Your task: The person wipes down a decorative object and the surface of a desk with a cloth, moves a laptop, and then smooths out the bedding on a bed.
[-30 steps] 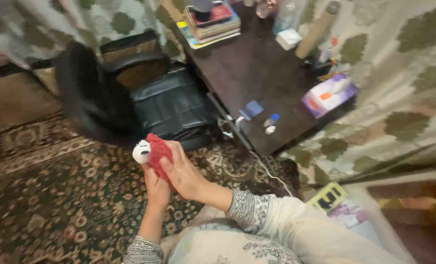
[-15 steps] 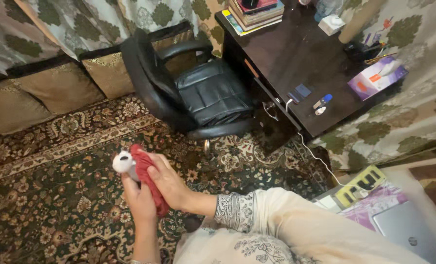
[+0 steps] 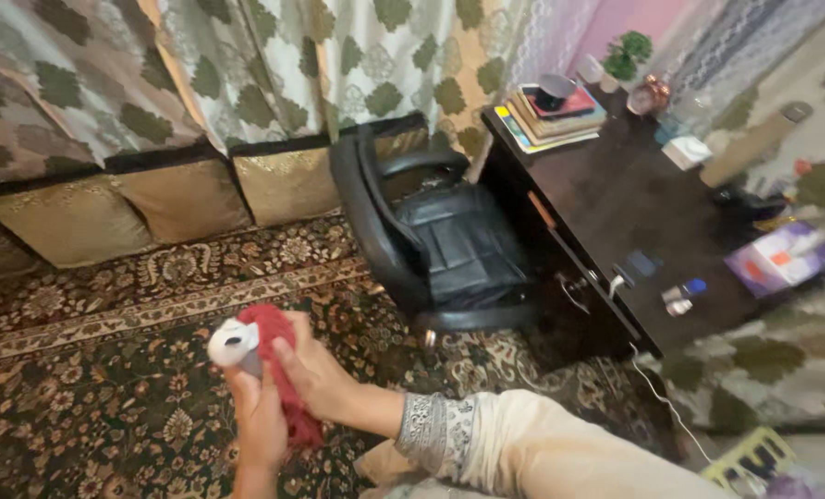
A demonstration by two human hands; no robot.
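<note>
My left hand (image 3: 260, 416) grips a small white rounded object (image 3: 232, 342) by its grey stem, held upright over the patterned carpet. My right hand (image 3: 315, 374) presses a red cloth (image 3: 278, 365) against the side of that white object, fingers wrapped around the cloth. The cloth hangs down between both hands to about wrist height. A cream sleeve with a patterned cuff (image 3: 431, 430) covers my right forearm.
A black office chair (image 3: 431, 240) stands just beyond my hands. Right of it is a dark wooden desk (image 3: 616, 203) with stacked books (image 3: 551, 111), small bottles and a box. Brown cushions (image 3: 135, 212) line the curtained wall. A white cable (image 3: 671, 407) trails on the carpet.
The view has swung left and up, so the chair and desk sit further right. My hands stay together on the white object and red cloth, now lower left in view.
</note>
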